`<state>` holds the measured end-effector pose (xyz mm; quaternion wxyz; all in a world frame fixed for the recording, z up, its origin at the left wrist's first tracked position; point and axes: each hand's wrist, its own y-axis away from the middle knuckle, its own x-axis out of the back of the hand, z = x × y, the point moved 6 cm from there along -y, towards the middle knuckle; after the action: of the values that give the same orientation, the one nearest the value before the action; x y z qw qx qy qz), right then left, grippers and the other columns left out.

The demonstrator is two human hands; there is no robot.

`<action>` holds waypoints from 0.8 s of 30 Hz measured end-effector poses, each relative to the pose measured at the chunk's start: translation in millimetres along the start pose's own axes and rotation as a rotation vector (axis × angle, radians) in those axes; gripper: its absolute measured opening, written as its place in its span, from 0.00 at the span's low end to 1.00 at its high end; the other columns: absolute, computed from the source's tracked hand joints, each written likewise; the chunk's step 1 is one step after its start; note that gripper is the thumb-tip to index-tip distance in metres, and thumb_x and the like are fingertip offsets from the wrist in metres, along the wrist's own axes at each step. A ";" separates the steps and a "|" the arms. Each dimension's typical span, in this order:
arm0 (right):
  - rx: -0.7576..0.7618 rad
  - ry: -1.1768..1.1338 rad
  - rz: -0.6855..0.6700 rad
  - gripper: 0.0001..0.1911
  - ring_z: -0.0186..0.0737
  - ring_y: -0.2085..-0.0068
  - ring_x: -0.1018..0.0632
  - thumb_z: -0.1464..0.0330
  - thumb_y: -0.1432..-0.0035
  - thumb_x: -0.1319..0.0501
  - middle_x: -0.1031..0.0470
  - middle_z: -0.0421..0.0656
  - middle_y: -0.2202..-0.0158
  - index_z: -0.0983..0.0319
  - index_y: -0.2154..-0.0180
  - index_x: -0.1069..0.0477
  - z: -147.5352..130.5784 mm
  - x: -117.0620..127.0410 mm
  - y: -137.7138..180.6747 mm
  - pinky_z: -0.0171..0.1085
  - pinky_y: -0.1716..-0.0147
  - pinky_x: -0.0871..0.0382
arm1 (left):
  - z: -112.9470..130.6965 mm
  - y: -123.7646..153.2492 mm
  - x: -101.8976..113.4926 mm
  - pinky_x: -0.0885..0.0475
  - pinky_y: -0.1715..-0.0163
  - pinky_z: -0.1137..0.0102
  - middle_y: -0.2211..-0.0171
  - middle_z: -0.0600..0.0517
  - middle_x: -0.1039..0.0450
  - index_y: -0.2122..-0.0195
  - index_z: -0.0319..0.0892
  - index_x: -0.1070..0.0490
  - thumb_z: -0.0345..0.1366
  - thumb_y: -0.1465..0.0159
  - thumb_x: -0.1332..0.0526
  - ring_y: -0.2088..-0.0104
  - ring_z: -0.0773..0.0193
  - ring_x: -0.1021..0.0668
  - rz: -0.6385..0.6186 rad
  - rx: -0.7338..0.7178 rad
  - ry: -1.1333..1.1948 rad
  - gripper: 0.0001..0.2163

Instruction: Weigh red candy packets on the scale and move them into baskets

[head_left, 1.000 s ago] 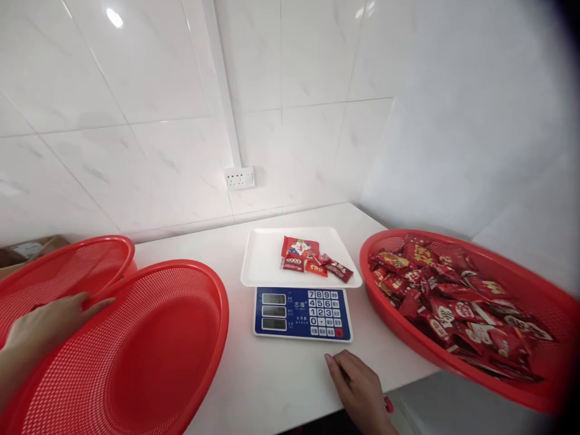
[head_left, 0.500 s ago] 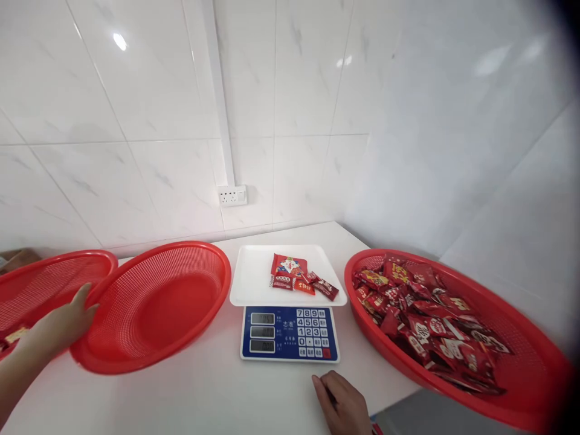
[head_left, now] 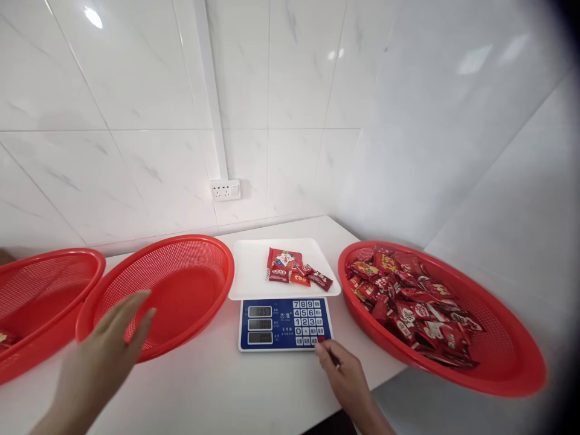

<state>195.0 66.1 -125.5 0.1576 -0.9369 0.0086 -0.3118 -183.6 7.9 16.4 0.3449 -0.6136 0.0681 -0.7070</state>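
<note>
My left hand (head_left: 106, 350) hovers with fingers stretched out over the near rim of an empty red mesh basket (head_left: 190, 266). My right hand (head_left: 347, 377) rests on the white counter with fingers curled, its fingertips at the lower right corner of the blue keypad of a digital scale (head_left: 284, 323). What it holds, if anything, is hidden. The scale's white tray (head_left: 254, 272) carries a few red snack packets (head_left: 292, 273). To the right, a large red basket (head_left: 512, 356) is heaped with several red snack packets (head_left: 408, 296).
A second red basket (head_left: 40, 290) sits at the far left, partly under the empty one. A wall socket (head_left: 225, 190) is on the white tiled wall behind the scale. The counter's front edge runs just past my right wrist.
My left hand has let go of the empty basket's rim and lifted, fingers spread. My right hand slid forward up to the scale's keypad. The view shifted slightly right.
</note>
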 end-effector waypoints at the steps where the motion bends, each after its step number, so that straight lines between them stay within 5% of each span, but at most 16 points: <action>1: 0.008 0.000 0.017 0.19 0.33 0.78 0.32 0.57 0.40 0.51 0.34 0.38 0.81 0.60 0.77 0.36 -6.7 8.4 -10.3 0.30 0.79 0.37 | 19.6 13.1 -11.0 0.36 0.82 0.81 0.58 0.58 0.25 0.54 0.50 0.31 0.49 0.44 0.43 0.78 0.74 0.27 -0.094 -0.086 0.125 0.18; 5: 0.165 0.107 0.061 0.14 0.41 0.58 0.28 0.61 0.41 0.50 0.27 0.46 0.60 0.60 0.59 0.31 -36.2 33.4 -65.4 0.38 0.58 0.34 | 99.6 75.3 -59.7 0.34 0.82 0.79 0.74 0.55 0.25 0.61 0.43 0.28 0.42 0.38 0.48 0.84 0.72 0.32 -0.402 -0.286 0.620 0.13; 10: 0.165 0.454 -0.105 0.22 0.45 0.44 0.38 0.72 0.42 0.52 0.38 0.48 0.45 0.60 0.46 0.38 -35.8 19.0 -129.1 0.44 0.46 0.44 | 166.5 129.0 -104.9 0.32 0.77 0.78 0.67 0.51 0.24 0.61 0.44 0.27 0.36 0.38 0.48 0.78 0.71 0.29 -0.689 -0.427 0.905 0.11; 16: 0.073 0.544 -0.257 0.22 0.44 0.49 0.32 0.74 0.42 0.52 0.35 0.48 0.47 0.59 0.47 0.37 -20.6 1.4 -149.9 0.41 0.53 0.38 | 169.0 150.0 -132.7 0.33 0.77 0.78 0.69 0.49 0.23 0.63 0.41 0.26 0.32 0.42 0.46 0.77 0.70 0.27 -0.850 -0.423 0.963 0.11; 24: 0.063 0.430 -0.087 0.16 0.40 0.55 0.29 0.77 0.46 0.50 0.30 0.45 0.55 0.60 0.58 0.31 -29.2 12.0 -152.0 0.36 0.56 0.38 | 165.8 148.5 -138.0 0.31 0.74 0.78 0.67 0.49 0.23 0.63 0.41 0.25 0.32 0.42 0.46 0.73 0.67 0.25 -0.908 -0.386 0.997 0.11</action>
<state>175.0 200.7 -50.8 0.1675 -0.8430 -0.0080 -0.5110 29.3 29.1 -134.7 -0.1720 -0.2344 0.0796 -0.9535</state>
